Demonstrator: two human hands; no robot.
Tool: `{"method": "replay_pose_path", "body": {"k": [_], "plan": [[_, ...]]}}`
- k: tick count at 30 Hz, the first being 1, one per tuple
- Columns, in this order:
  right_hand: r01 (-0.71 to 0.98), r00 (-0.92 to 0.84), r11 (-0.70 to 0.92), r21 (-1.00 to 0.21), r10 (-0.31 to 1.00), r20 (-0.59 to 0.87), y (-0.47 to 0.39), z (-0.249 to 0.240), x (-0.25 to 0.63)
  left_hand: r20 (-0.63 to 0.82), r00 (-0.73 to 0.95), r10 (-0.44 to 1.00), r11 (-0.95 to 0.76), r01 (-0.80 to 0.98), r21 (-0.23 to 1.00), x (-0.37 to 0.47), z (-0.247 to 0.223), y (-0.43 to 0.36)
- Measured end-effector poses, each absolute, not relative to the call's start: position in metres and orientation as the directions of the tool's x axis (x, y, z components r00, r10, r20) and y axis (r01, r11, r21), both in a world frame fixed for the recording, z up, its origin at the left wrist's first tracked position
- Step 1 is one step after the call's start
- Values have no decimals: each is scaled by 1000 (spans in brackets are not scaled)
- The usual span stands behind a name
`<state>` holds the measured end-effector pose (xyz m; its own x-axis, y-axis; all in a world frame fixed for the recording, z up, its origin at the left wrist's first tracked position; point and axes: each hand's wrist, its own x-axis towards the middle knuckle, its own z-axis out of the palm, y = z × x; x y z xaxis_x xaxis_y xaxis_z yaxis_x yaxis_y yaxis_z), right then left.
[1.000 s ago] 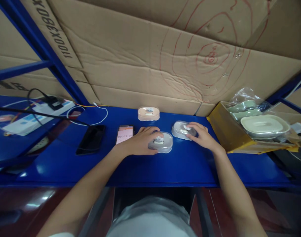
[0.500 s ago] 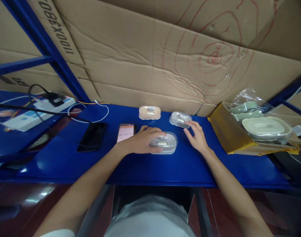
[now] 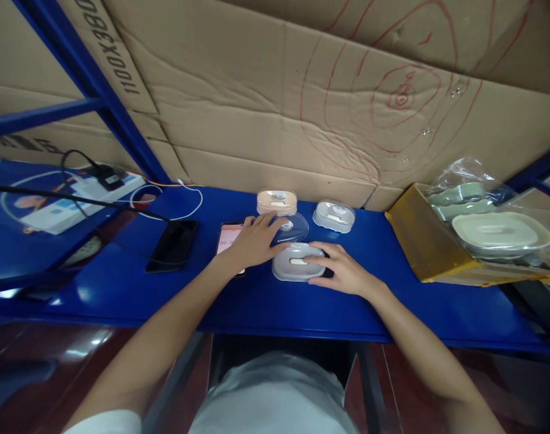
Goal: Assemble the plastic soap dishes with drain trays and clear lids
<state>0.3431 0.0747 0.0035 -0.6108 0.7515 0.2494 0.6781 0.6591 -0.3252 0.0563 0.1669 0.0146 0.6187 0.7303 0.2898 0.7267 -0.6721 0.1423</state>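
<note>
A clear plastic lid (image 3: 298,229) with a small round sticker hangs tilted in my left hand (image 3: 256,238), thumb and fingers on its left edge. Just in front of it lies a grey oval soap dish (image 3: 286,271), uncovered, with a small white bar (image 3: 297,261) at its middle. My right hand (image 3: 340,268) grips the dish's right side; one finger reaches over the rim toward the bar. Behind stand a peach soap dish (image 3: 266,208) and another grey soap dish (image 3: 333,223), both under clear lids.
A phone with a timer (image 3: 229,235) is beside my left forearm, partly covered. Further left are a dark phone (image 3: 171,246), a white cable and a power strip (image 3: 58,211). On the right, an open cardboard box (image 3: 410,235) holds bagged dishes. Cardboard (image 3: 238,120) walls the back.
The clear lid has come off the near grey soap dish and moved up and back in my left hand. My right hand has moved from the rear grey dish to the near one.
</note>
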Motion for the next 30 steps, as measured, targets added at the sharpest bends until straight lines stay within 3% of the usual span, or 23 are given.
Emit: {"method": "replay_pose_path", "body": {"k": [12,19,30], "plan": [[609,-623,657,-444,743,245,68,18,345,251,614,748,-655,745,128,58,7,171],[517,-627,624,-586,742,237,68,25,349,220,642,735,-675,724,143,58,-1,176],[662,-491,580,-475,814,311,86,0,353,351,601,718,-684,704,193,57,11,174]]}}
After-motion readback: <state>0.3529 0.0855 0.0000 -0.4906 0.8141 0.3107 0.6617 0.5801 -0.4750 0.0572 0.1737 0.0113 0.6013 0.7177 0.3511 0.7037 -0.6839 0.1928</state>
